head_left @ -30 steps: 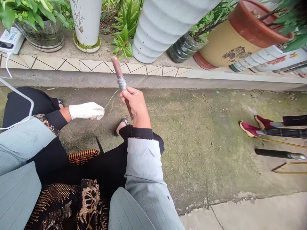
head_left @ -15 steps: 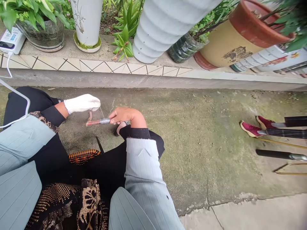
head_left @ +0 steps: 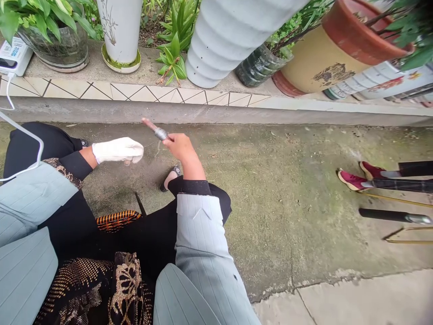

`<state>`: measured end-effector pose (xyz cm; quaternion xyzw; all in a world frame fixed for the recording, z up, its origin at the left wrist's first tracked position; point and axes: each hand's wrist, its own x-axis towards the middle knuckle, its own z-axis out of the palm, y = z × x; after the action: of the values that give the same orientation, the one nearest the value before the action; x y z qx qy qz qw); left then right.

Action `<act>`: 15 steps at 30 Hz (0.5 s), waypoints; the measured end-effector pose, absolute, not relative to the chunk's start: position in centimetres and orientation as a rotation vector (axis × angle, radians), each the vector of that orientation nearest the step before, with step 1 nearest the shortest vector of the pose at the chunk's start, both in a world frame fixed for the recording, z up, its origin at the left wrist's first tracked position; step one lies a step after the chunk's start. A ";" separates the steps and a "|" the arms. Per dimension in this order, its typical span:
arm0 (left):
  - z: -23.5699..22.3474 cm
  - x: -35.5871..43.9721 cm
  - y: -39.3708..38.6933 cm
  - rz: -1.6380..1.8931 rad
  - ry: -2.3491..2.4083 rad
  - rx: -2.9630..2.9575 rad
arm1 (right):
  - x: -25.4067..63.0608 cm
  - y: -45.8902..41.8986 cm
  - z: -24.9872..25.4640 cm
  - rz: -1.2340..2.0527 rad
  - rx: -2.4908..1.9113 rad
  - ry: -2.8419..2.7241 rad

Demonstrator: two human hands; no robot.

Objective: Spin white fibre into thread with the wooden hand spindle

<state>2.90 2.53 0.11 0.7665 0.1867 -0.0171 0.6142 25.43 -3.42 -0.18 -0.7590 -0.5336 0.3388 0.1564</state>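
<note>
Stick (head_left: pixel 149 123) slanting up and leftward, having lain nearly level 0.5 s ago and stood steeper 1 s ago; bare right hand (head_left: pixel 181 146) back higher in view, short of its 1 s mark; gloved left hand (head_left: pixel 117 150) slightly lower

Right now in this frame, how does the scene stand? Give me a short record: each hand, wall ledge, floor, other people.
Left hand: white-gloved; its grip is unclear
Right hand: bare, holding a stick wound with silvery wire
Wall ledge: white pot, red-rimmed pot, white device with a cable
Floor: greenish, stained concrete
Other people: red shoes at the picture's right
</note>
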 end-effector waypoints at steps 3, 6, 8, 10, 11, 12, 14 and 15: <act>0.5 2.9 2.6 0.012 0.466 1.835 | 24.7 -3.7 0.0 1.478 -2.179 -1.955; 0.3 3.0 2.9 0.050 0.526 1.860 | 24.6 -4.1 0.2 1.981 -1.713 -2.135; -0.1 2.9 3.3 0.081 0.572 1.814 | 24.8 -4.4 0.4 2.059 -1.464 -2.084; -0.8 2.9 3.8 0.107 0.604 1.774 | 25.2 -4.5 0.8 2.041 -1.308 -1.978; -1.1 2.8 4.0 0.126 0.613 1.763 | 25.4 -4.6 1.0 2.011 -1.254 -1.924; -1.5 2.8 4.2 0.150 0.622 1.756 | 25.5 -4.7 1.2 1.968 -1.214 -1.875; -2.0 2.8 4.3 0.194 0.628 1.739 | 25.5 -4.8 1.5 1.866 -1.163 -1.777; -2.2 2.8 4.3 0.214 0.630 1.723 | 25.5 -4.8 1.6 1.802 -1.152 -1.718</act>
<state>2.81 4.26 -2.18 0.7442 0.2719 0.0925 0.6030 25.49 -4.79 1.60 -0.4118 -0.6139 0.6438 0.1978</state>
